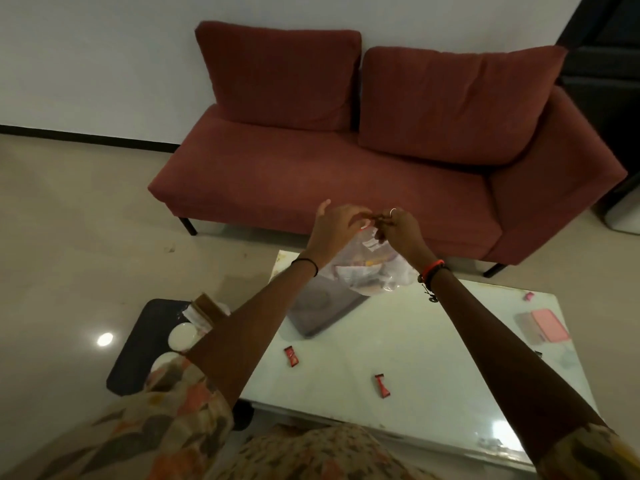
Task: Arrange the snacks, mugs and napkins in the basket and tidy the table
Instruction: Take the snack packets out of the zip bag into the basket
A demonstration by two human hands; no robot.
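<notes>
A clear plastic bag [367,271] with wrapped snacks inside hangs above the far end of the white table [398,348]. My left hand [334,225] and my right hand [400,226] both pinch the gathered top of the bag, close together. Two small red snack bars lie on the table, one [291,355] near the left edge and another [382,385] nearer me. A third small red wrapper [528,295] lies at the far right. Two white mugs [181,336] stand on a dark tray [138,351] left of the table, with napkins [204,313] behind them.
A grey flat box or lid [318,313] lies on the table under the bag. A pink phone case [549,329] rests at the table's right side. A red sofa [346,168] stands beyond the table against the white wall. No basket is clearly visible.
</notes>
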